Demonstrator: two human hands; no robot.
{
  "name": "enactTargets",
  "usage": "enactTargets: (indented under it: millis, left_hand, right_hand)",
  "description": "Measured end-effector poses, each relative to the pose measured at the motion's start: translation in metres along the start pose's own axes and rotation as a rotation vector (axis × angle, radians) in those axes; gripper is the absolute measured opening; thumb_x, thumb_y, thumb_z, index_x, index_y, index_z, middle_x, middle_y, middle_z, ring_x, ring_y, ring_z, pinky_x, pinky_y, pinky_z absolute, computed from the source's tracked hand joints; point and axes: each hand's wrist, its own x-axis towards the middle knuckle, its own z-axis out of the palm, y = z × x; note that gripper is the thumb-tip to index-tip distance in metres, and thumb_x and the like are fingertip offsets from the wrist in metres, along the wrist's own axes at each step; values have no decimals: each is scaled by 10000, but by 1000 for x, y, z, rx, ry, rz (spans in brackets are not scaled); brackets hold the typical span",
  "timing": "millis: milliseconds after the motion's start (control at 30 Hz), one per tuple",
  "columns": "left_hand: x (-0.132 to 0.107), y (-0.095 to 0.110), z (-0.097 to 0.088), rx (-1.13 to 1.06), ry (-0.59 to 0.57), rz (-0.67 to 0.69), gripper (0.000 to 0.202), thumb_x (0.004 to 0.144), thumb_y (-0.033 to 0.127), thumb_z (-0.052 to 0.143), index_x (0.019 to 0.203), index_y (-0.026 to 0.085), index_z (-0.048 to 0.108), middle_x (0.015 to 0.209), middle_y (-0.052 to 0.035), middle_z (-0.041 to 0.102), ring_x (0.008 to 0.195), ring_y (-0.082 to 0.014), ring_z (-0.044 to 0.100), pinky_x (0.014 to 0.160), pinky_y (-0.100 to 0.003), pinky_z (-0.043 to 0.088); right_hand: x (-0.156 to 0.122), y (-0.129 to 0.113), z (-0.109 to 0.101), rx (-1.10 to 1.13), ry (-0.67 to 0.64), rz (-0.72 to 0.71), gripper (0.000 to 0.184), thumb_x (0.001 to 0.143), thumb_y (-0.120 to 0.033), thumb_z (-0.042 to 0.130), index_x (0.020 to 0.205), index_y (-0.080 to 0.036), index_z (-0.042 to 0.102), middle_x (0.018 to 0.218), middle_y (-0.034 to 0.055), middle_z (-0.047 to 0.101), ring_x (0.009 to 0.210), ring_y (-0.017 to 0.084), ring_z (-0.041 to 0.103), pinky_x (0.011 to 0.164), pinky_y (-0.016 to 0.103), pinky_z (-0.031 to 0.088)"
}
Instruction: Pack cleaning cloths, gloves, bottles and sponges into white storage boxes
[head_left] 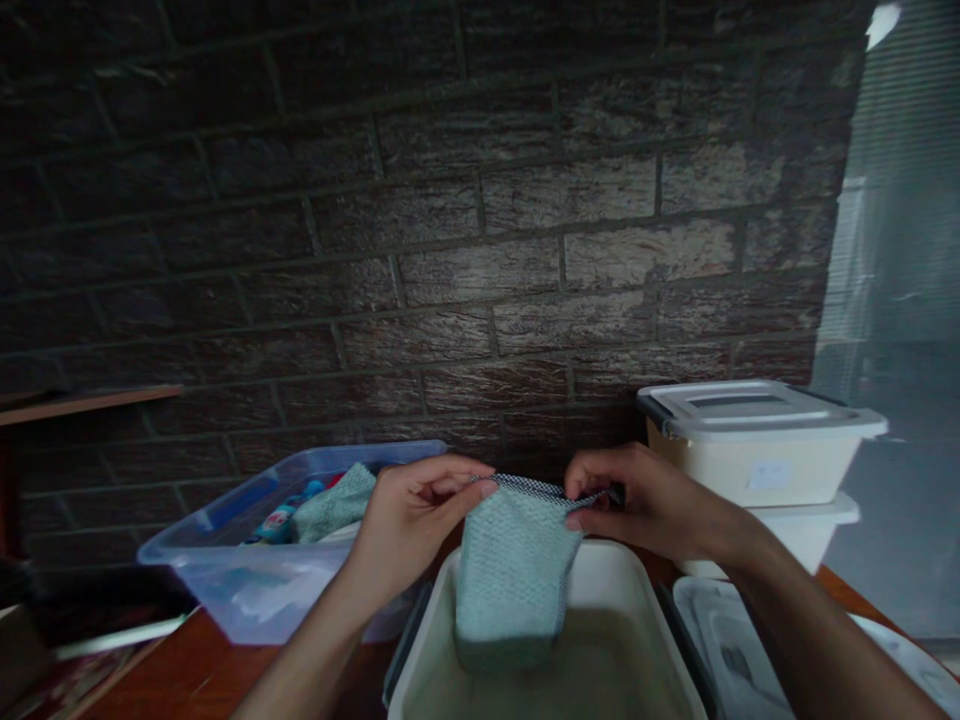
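A pale green knitted cloth (514, 575) hangs folded between my two hands, its dark-edged top stretched level. My left hand (411, 520) pinches the cloth's top left corner with thumb and fingers. My right hand (645, 500) pinches the top right corner the same way. The cloth's lower end dips into an open white bin (600, 660) right below my hands.
A clear blue-tinted tub (255, 590) with more cloths and coloured items stands at the left on the reddish-brown table (195, 675). Two stacked white lidded boxes (757, 440) stand at the right, with a loose lid (739, 650) in front. A dark brick wall rises behind.
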Motion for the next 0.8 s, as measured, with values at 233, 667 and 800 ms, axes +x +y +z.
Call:
enactTargets:
  millis: [233, 667, 800]
  left_hand:
    - [-2, 6, -1, 78, -46, 10, 150, 822, 281, 796, 936, 185, 777, 787, -23, 766, 678, -127, 668, 606, -199, 520]
    - [-6, 12, 1, 124, -166, -10, 177, 888, 335, 726, 931, 164, 726, 769, -26, 691, 693, -135, 605, 608, -227, 460]
    - [-6, 8, 3, 132, -129, 8, 204, 888, 335, 724, 1015, 175, 727, 795, -18, 676, 699, -131, 583, 609, -224, 446]
  right_hand:
    - [2, -1, 1, 24, 68, -1, 224, 979, -378, 620, 894, -175, 663, 817, -9, 640, 752, 124, 563, 666, 232, 423]
    - [2, 6, 3, 71, 51, 55, 268, 974, -366, 609, 1129, -187, 735, 985, 45, 752, 879, 183, 666, 763, 277, 495]
    - [2, 4, 4, 141, -26, 83, 270, 978, -365, 582, 922, -144, 726, 820, 28, 696, 763, 160, 611, 677, 254, 464]
